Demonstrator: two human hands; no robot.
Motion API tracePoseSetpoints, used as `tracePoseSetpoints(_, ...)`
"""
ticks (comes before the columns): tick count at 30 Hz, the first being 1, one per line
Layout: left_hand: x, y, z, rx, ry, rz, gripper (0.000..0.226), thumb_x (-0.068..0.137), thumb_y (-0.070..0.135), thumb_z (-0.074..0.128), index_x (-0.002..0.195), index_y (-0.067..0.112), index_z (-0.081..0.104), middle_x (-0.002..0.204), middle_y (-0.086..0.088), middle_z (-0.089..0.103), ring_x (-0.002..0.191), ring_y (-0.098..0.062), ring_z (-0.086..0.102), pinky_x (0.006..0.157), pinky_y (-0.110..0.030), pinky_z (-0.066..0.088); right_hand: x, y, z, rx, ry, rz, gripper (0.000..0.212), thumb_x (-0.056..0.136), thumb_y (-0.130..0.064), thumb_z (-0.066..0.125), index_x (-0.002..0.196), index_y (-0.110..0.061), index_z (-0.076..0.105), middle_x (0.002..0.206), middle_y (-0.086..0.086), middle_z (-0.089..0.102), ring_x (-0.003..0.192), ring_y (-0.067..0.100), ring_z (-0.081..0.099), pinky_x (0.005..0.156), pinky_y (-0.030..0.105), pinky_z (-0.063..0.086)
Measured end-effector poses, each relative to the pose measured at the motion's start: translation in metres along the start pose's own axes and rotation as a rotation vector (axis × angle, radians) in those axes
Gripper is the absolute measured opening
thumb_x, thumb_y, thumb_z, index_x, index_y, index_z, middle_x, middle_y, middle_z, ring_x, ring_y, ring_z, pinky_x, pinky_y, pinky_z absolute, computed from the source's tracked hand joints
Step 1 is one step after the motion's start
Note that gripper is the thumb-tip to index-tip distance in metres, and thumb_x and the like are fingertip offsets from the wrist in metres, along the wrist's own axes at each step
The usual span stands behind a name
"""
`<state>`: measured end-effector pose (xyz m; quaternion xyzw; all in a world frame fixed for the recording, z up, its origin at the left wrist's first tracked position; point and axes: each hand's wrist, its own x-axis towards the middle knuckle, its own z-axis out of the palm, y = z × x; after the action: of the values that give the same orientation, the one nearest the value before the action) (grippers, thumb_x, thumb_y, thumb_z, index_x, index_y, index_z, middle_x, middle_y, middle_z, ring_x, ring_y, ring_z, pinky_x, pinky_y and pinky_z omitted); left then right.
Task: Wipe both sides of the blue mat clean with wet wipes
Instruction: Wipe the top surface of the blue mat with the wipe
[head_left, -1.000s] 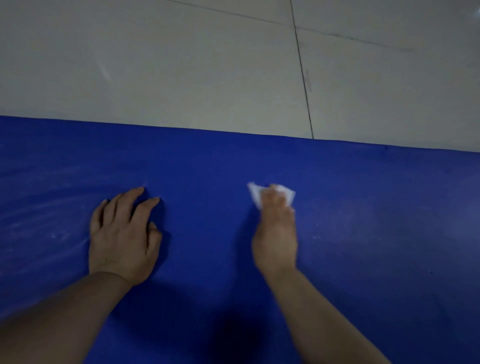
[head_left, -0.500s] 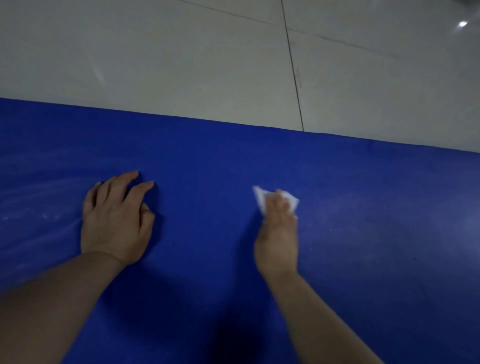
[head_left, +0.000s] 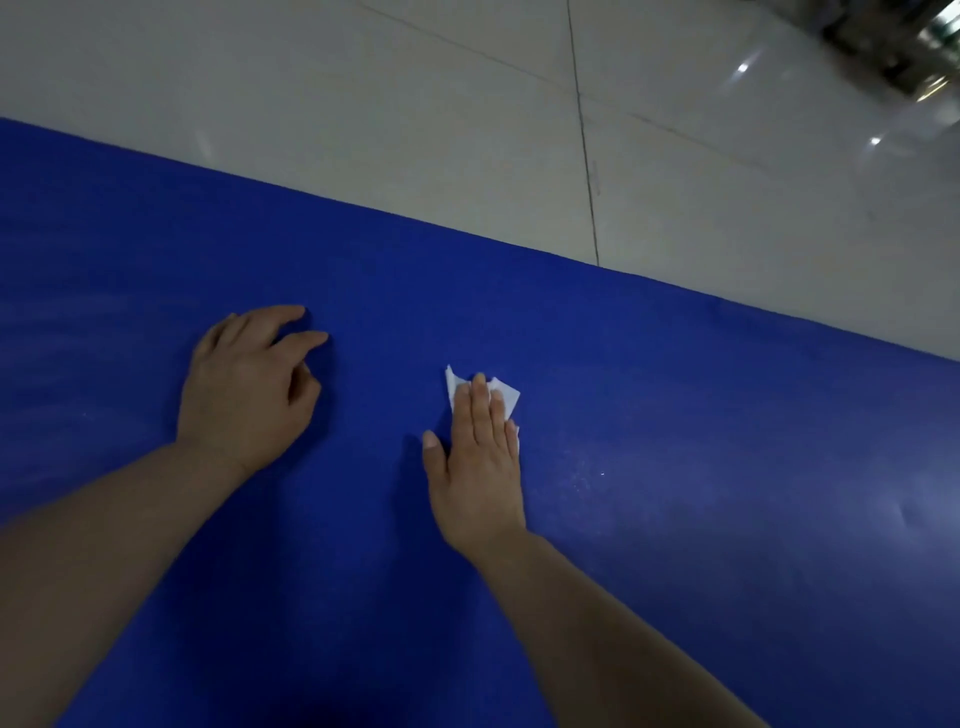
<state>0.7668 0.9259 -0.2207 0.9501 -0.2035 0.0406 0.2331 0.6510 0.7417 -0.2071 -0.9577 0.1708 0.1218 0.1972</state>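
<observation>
The blue mat lies flat on the floor and fills the lower part of the view, its far edge running from upper left down to the right. My right hand lies flat on the mat with straight fingers, pressing a small white wet wipe whose corners stick out past the fingertips. My left hand rests on the mat to the left, fingers spread and bent, fingertips touching the surface, holding nothing. Faint pale streaks and specks show on the mat at left and right.
Pale glossy floor tiles with dark grout lines lie beyond the mat's far edge. A blurred shiny metal object sits at the top right corner.
The view has tilted, so the mat's edge now slants. My right hand has flattened onto the wipe, thumb out to the side. My left hand stays planted on the mat.
</observation>
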Motion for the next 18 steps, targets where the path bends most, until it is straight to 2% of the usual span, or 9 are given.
tracePoseSetpoints(2,-0.015,0.001,-0.003,-0.034,-0.049,0.006,0.035,0.086,0.002,0.058,0.119,0.003,0.066,0.136,-0.019,0.052,0.123,-0.039,0.049,0.109,-0.055,0.027,0.002,-0.001,-0.004,0.012,-0.027,-0.017,0.066,0.101,-0.046,0.022,0.151,-0.018,-0.011,0.156,-0.010,-0.021,0.142,0.007,-0.022,0.115,0.028,-0.016)
tracePoseSetpoints(5,-0.054,-0.002,-0.012,0.042,-0.120,0.067,0.043,0.088,0.020,0.043,0.123,0.005,0.063,0.139,-0.019,0.048,0.127,-0.038,0.045,0.108,-0.057,0.026,0.003,0.002,-0.014,0.059,-0.066,-0.041,0.061,0.103,-0.041,0.024,0.152,-0.018,-0.004,0.159,-0.009,-0.013,0.145,0.009,-0.015,0.118,0.031,-0.010)
tracePoseSetpoints(7,-0.075,-0.005,-0.017,0.061,-0.136,0.072,0.052,0.088,0.029,0.033,0.124,0.005,0.062,0.140,-0.018,0.047,0.128,-0.036,0.045,0.109,-0.056,0.024,0.000,0.020,-0.021,0.038,0.004,-0.015,0.058,0.103,-0.037,0.028,0.153,-0.017,0.006,0.160,-0.004,0.000,0.146,0.015,0.003,0.119,0.035,0.005)
tracePoseSetpoints(9,-0.082,-0.006,-0.019,0.083,-0.144,0.069,0.054,0.088,0.030,0.030,0.124,0.004,0.062,0.140,-0.018,0.048,0.127,-0.036,0.045,0.110,-0.055,0.024,-0.004,0.047,-0.027,-0.001,0.152,0.158,0.057,0.102,-0.033,0.033,0.152,-0.011,0.014,0.159,0.004,0.011,0.144,0.023,0.016,0.116,0.040,0.016)
tracePoseSetpoints(11,-0.079,-0.006,-0.018,0.112,-0.158,0.060,0.056,0.086,0.031,0.029,0.122,0.005,0.062,0.138,-0.018,0.049,0.127,-0.036,0.045,0.110,-0.055,0.024,-0.009,0.061,-0.028,0.038,0.213,0.407,0.057,0.103,-0.033,0.029,0.152,-0.010,0.010,0.161,0.005,0.005,0.147,0.022,0.006,0.118,0.041,0.009)
tracePoseSetpoints(13,-0.078,-0.005,-0.017,0.129,-0.160,0.060,0.056,0.085,0.031,0.029,0.122,0.006,0.062,0.137,-0.018,0.049,0.127,-0.036,0.044,0.110,-0.055,0.023,-0.014,0.049,-0.017,0.008,0.208,0.513,0.060,0.103,-0.035,0.025,0.152,-0.008,0.005,0.161,0.005,-0.002,0.147,0.021,-0.002,0.119,0.042,0.004)
tracePoseSetpoints(14,-0.078,-0.005,-0.017,0.126,-0.156,0.059,0.056,0.085,0.031,0.029,0.122,0.006,0.063,0.137,-0.018,0.049,0.127,-0.035,0.044,0.110,-0.055,0.023,-0.018,0.033,-0.009,-0.046,0.201,0.470,0.062,0.103,-0.038,0.024,0.152,-0.008,0.002,0.161,0.005,-0.004,0.147,0.021,-0.003,0.118,0.041,0.004)
tracePoseSetpoints(17,-0.080,-0.006,-0.018,0.123,-0.142,0.055,0.056,0.084,0.031,0.029,0.121,0.007,0.064,0.137,-0.017,0.050,0.127,-0.035,0.045,0.110,-0.054,0.024,-0.040,-0.011,0.016,-0.126,0.114,0.087,0.070,0.095,-0.052,0.006,0.152,-0.013,-0.006,0.159,-0.002,-0.010,0.147,0.016,-0.008,0.118,0.035,-0.002)
tracePoseSetpoints(18,-0.080,-0.006,-0.019,0.118,-0.136,0.052,0.056,0.084,0.031,0.029,0.121,0.007,0.064,0.137,-0.017,0.050,0.127,-0.034,0.045,0.110,-0.053,0.024,-0.045,-0.011,0.020,-0.132,0.080,0.018,0.072,0.092,-0.054,0.002,0.152,-0.015,-0.005,0.159,-0.005,-0.010,0.146,0.014,-0.008,0.118,0.032,-0.003)
